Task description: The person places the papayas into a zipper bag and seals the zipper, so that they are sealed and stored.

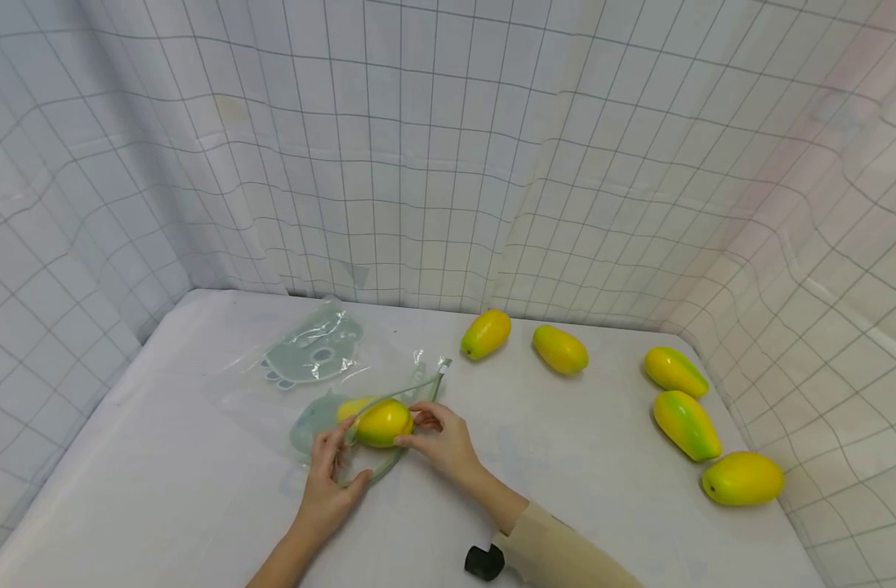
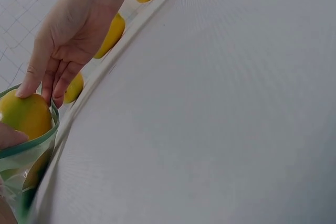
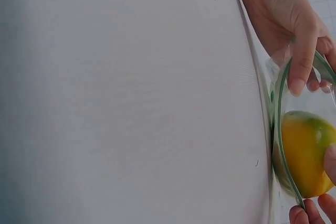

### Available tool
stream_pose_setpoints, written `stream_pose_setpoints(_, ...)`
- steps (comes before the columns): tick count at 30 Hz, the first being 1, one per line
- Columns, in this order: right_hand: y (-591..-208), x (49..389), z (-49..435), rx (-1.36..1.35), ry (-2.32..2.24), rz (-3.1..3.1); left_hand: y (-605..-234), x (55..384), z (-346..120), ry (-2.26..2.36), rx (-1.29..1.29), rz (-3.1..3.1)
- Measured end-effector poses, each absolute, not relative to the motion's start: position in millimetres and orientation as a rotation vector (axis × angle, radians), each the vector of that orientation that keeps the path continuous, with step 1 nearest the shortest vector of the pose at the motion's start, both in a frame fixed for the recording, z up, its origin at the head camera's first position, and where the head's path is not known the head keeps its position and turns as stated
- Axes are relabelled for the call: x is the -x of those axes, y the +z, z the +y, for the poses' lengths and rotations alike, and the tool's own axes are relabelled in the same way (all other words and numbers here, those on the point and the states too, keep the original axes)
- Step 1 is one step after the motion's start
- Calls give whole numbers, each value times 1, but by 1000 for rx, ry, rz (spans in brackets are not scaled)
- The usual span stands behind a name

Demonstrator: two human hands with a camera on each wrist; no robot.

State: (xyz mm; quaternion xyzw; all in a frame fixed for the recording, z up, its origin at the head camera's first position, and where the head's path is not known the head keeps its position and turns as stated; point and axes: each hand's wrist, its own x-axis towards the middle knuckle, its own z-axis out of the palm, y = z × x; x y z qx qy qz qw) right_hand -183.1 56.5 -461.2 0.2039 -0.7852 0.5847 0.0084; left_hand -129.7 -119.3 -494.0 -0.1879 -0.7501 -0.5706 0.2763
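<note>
A clear plastic bag with a pale green cartoon print lies flat on the table, its green-edged mouth spread toward me. My left hand holds that mouth by its rim, thumb at the near edge and fingers at the upper one. A yellow-green mango sits within the opening, the rim curving around it. At its outer end my right hand grips the mango, thumb on its skin. Behind it a paler yellow shape shows through the plastic.
Two mangoes, one nearer the middle and one beside it, lie along the table's back edge. Three more, including a green-streaked mango, line the right side. A checked white curtain encloses the white table.
</note>
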Motion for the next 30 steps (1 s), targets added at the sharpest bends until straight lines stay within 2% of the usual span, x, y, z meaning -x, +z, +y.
stream_pose_setpoints(6,-475,186,64,-724,1830,-2403,-496,129,-117,-1558,510,-2011)
stream_pose_setpoints(12,-498,195,66,-689,1662,-2446,-496,128,-116,-1552,518,-2014)
stream_pose_setpoints(30,-504,193,59,-531,1547,-2500,-495,128,-115,-1520,561,-2003)
